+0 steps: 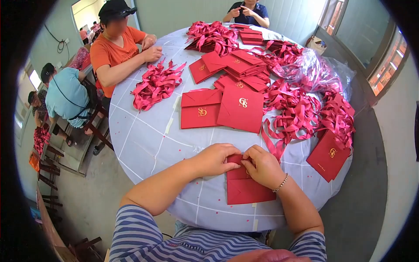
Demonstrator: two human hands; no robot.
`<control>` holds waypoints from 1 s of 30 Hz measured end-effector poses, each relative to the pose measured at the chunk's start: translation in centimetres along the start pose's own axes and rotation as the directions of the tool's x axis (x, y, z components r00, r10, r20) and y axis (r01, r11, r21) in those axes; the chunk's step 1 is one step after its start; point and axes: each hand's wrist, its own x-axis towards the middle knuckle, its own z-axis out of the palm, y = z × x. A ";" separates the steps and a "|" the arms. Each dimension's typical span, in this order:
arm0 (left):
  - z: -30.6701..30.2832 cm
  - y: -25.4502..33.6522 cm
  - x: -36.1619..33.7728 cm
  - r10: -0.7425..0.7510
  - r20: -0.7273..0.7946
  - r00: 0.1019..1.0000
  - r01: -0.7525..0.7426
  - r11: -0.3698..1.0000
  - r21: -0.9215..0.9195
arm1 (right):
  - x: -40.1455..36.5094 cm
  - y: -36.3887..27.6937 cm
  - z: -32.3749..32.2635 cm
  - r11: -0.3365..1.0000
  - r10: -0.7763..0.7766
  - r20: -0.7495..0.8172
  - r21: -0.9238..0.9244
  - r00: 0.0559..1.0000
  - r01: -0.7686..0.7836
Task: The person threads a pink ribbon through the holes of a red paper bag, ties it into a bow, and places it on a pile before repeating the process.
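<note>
Red paper envelope (246,187) lies flat on grey cloth-covered worktop (148,144), reaching from both hands back toward the body | left hand (216,159) pinches its far edge | right hand (263,167) pinches that edge alongside, fingertips almost meeting | both equally near

Round bench (148,144), grey gridded cloth, beneath the fingers (251,153). Grey concrete floor (371,187) right of them; windows (386,65) far right, daylit. Pale green wall (174,13) beyond. Wooden chairs (48,172) far left.
</note>
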 end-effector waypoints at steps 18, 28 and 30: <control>0.0 0.0 0.0 -0.009 0.013 1.000 0.009 1.000 -0.010 | 0.0 0.0 0.0 1.000 0.007 0.012 0.003 1.000 -0.007; 0.0 -0.1 0.0 0.003 0.004 1.000 -0.003 1.000 0.006 | 0.0 0.1 0.1 1.000 0.005 0.011 0.011 1.000 -0.005; 0.0 -0.1 0.0 -0.002 0.007 1.000 0.002 1.000 -0.002 | 0.0 0.1 0.0 1.000 -0.006 0.008 0.008 1.000 0.006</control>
